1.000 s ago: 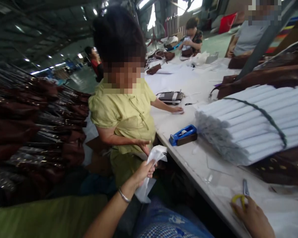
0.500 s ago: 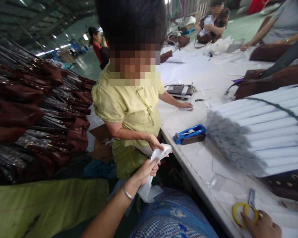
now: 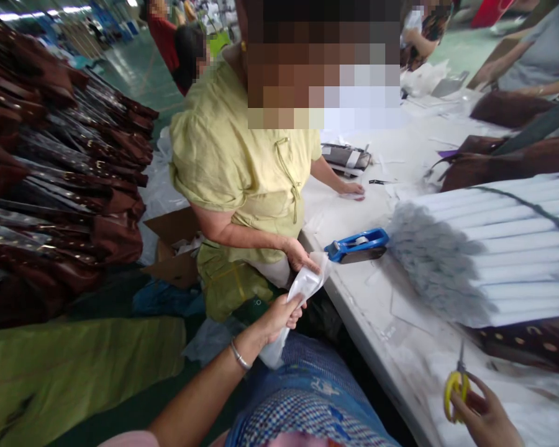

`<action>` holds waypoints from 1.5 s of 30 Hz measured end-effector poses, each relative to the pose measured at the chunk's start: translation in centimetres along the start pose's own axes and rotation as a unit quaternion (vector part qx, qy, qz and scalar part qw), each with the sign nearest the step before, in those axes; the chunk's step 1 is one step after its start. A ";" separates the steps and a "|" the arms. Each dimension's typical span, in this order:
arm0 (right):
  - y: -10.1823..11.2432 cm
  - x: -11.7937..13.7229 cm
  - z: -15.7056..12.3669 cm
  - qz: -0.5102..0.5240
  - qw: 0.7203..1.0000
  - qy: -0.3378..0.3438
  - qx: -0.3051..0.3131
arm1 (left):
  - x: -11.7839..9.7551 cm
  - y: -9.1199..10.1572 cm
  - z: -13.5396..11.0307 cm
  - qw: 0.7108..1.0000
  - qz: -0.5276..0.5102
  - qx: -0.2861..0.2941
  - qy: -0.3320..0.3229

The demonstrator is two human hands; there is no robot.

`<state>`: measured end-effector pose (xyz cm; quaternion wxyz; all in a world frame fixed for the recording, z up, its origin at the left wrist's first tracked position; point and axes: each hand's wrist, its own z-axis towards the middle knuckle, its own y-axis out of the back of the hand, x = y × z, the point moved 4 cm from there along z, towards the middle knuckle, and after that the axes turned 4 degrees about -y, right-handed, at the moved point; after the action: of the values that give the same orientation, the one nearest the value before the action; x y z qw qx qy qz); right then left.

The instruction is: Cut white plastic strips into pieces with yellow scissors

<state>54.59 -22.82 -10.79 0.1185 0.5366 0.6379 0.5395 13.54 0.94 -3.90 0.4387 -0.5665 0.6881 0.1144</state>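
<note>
My left hand [image 3: 279, 318] is closed around a crumpled white paper bundle [image 3: 302, 292], held out below the table edge. A person in a yellow-green shirt [image 3: 242, 167] stands close and grips the bundle's upper end with one hand [image 3: 302, 256]. Their other hand rests flat on the white table [image 3: 354, 217]. My right hand [image 3: 487, 419] is at the lower right, its fingers through the yellow handles of scissors [image 3: 457, 383], lifted a little above the table.
A blue tape dispenser [image 3: 358, 245] lies near the table edge. A tied stack of white folded sheets [image 3: 494, 248] fills the right side, with brown bags [image 3: 503, 158] behind. Dark brown bags [image 3: 60, 180] are piled at left. Other people work at the far end.
The other person's hand reached the paper bundle and took hold of its top. My right hand picked the scissors up off the table. The view tilted down and closer.
</note>
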 end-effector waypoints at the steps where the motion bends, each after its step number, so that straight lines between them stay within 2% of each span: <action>1: 0.1 1.2 -1.6 0.053 0.998 -0.021 0.021 | 0.1 0.0 0.0 1.000 -0.004 0.003 0.000; 4: -0.8 6.7 -7.0 0.185 0.977 -0.007 0.110 | 0.6 0.2 -0.1 1.000 -0.013 0.010 -0.001; 7: -3.0 12.4 -10.8 0.224 0.951 0.032 0.209 | 1.2 0.5 -0.2 1.000 -0.018 0.020 -0.002; 11: -5.8 17.7 -12.6 0.221 0.879 0.156 0.392 | 1.4 0.8 -0.5 0.999 -0.015 0.029 -0.009; 14: -6.7 20.1 -12.5 0.151 0.844 0.210 0.471 | 1.2 0.8 -0.7 0.999 -0.008 0.028 -0.014; 18: -7.3 23.3 -12.0 0.064 0.837 0.268 0.473 | 0.8 0.8 -1.0 0.999 -0.003 0.023 -0.023; 22: -7.8 26.4 -11.7 0.058 0.816 0.287 0.498 | 0.5 0.8 -1.1 0.999 -0.001 0.025 -0.027; 26: -7.8 28.3 -11.4 0.056 0.800 0.290 0.522 | 0.5 0.7 -1.4 0.999 -0.004 0.036 -0.026; 34: -7.3 29.9 -10.7 0.042 0.803 0.294 0.517 | 0.8 1.2 -1.5 0.998 0.001 0.061 -0.023; 38: -7.0 30.5 -10.8 0.035 0.793 0.297 0.531 | 0.8 1.6 -1.7 0.997 -0.010 0.072 -0.023; 45: -7.5 30.2 -10.9 0.063 0.792 0.263 0.547 | 1.1 2.1 -1.6 0.995 -0.024 0.093 -0.014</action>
<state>30.53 -3.20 0.25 -0.4013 0.3888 0.7976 0.2272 10.96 -0.16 -4.41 0.5014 -0.5381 0.6758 0.0475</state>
